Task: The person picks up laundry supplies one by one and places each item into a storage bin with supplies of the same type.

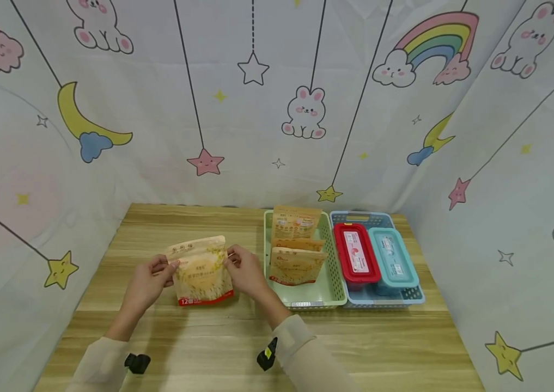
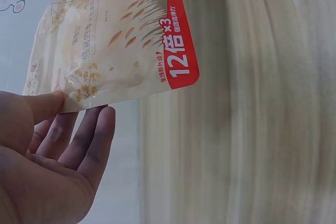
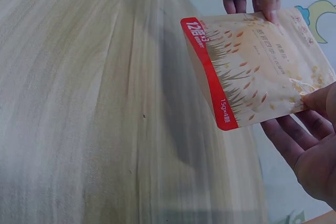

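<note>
A cream stand-up pouch [image 1: 202,272] with a red bottom band is held up over the left part of the table, its printed front showing. My left hand [image 1: 148,280] pinches its left edge between thumb and fingers; the left wrist view shows the thumb on the front of the pouch [image 2: 115,40]. Opposite, my right hand [image 1: 247,272] pinches the right edge. In the right wrist view, the right thumb lies on the printed face of the pouch [image 3: 257,66], with the fingers behind it.
Right of the hands stands a pale green basket [image 1: 306,305] with several similar pouches [image 1: 297,267] upright inside. Beside it, a blue basket [image 1: 409,296] holds a red-lidded box [image 1: 357,253] and a teal-lidded box [image 1: 393,256]. Patterned cloth [image 1: 159,109] encloses the wooden table [image 1: 218,348].
</note>
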`<state>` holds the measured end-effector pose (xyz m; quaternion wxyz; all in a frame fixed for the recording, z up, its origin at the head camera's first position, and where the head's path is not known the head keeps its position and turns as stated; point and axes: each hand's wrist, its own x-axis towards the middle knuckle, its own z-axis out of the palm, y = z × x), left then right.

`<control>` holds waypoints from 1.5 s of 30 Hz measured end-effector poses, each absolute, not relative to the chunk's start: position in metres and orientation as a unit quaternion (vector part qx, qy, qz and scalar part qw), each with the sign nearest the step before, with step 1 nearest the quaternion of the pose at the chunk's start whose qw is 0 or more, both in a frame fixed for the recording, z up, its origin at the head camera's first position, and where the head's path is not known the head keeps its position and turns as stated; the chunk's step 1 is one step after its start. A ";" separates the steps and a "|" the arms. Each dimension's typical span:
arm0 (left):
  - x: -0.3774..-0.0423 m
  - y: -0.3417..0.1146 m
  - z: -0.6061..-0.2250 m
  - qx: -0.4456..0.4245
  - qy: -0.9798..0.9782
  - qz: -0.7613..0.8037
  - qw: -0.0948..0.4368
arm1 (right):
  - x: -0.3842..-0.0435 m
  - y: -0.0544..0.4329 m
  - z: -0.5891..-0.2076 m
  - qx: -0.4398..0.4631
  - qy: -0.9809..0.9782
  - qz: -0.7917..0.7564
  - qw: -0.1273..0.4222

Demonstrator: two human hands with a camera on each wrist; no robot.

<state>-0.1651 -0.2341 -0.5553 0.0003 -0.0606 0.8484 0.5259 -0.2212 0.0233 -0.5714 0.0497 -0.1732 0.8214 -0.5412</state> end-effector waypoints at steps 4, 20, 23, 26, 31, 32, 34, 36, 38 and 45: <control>-0.166 -0.232 -0.548 -0.054 0.854 0.518 -0.013 | -0.221 0.027 -0.563 -0.180 0.822 -0.539 0.048; -0.169 -0.221 -0.522 -0.033 0.861 0.505 -0.048 | -0.223 0.039 -0.543 -0.202 0.814 -0.545 0.018; -0.169 -0.219 -0.520 -0.030 0.861 0.505 -0.048 | -0.224 0.041 -0.541 -0.206 0.811 -0.548 0.011; -0.169 -0.217 -0.517 -0.029 0.860 0.508 -0.045 | -0.224 0.043 -0.539 -0.209 0.809 -0.549 0.008; -0.170 -0.216 -0.515 -0.029 0.858 0.511 -0.047 | -0.224 0.045 -0.537 -0.204 0.809 -0.552 0.009; -0.170 -0.216 -0.515 -0.028 0.859 0.509 -0.048 | -0.224 0.045 -0.536 -0.203 0.809 -0.552 0.011; -0.170 -0.215 -0.514 -0.027 0.861 0.506 -0.052 | -0.223 0.046 -0.535 -0.203 0.812 -0.547 0.011; -0.170 -0.214 -0.512 -0.027 0.863 0.502 -0.056 | -0.222 0.046 -0.532 -0.205 0.813 -0.544 0.012; -0.171 -0.213 -0.511 -0.025 0.865 0.498 -0.057 | -0.222 0.047 -0.530 -0.209 0.812 -0.545 0.015; -0.175 -0.210 -0.503 0.009 0.885 0.463 -0.054 | -0.221 0.053 -0.520 -0.215 0.820 -0.530 0.003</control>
